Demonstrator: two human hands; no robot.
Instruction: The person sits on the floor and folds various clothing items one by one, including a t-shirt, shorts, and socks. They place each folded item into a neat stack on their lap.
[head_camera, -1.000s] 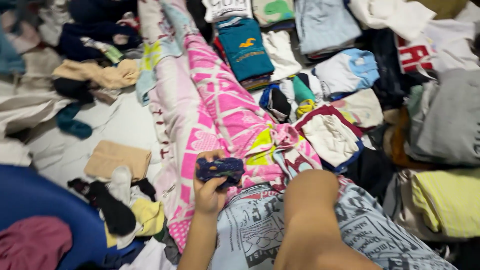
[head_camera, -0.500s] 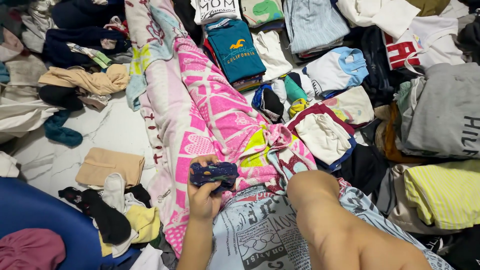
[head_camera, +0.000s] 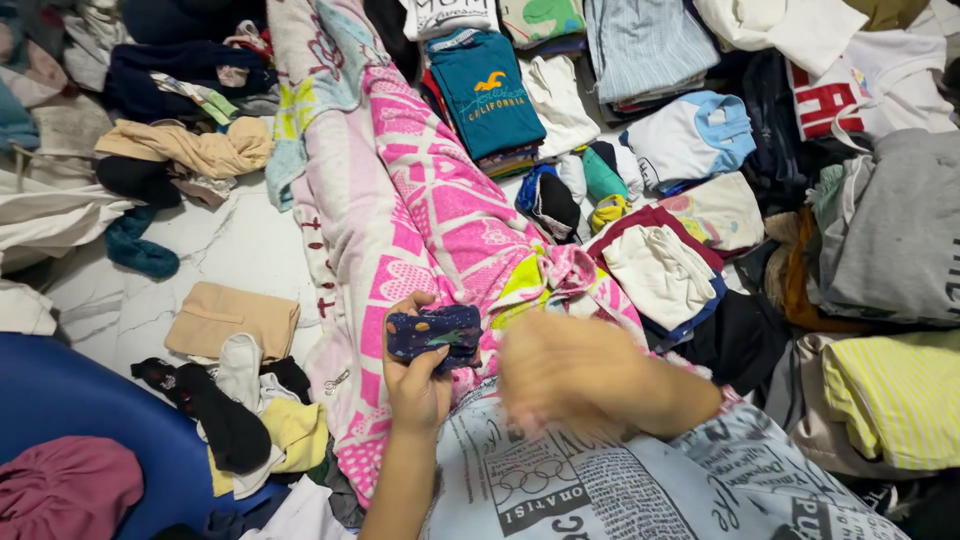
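My left hand (head_camera: 415, 385) grips a small folded dark blue cloth with coloured specks (head_camera: 435, 333), held up over a pink patterned towel (head_camera: 440, 210). My right hand (head_camera: 555, 370) is a motion blur just right of that cloth, its forearm running off to the right. The blur hides whether its fingers are apart or closed. Under both arms lies a pale blue fabric with a newspaper print (head_camera: 560, 490), covering my lap.
Folded clothes fill the right and top: a teal shirt stack (head_camera: 497, 95), a grey sweatshirt (head_camera: 900, 230), a yellow striped garment (head_camera: 895, 395). On the marble floor (head_camera: 230, 245) at left lie a beige folded cloth (head_camera: 232, 318) and loose socks (head_camera: 230, 410). A blue tub (head_camera: 70, 400) sits bottom left.
My right hand has swung in fast toward the dark blue cloth and is now blurred beside it. The left hand keeps the cloth in much the same place.
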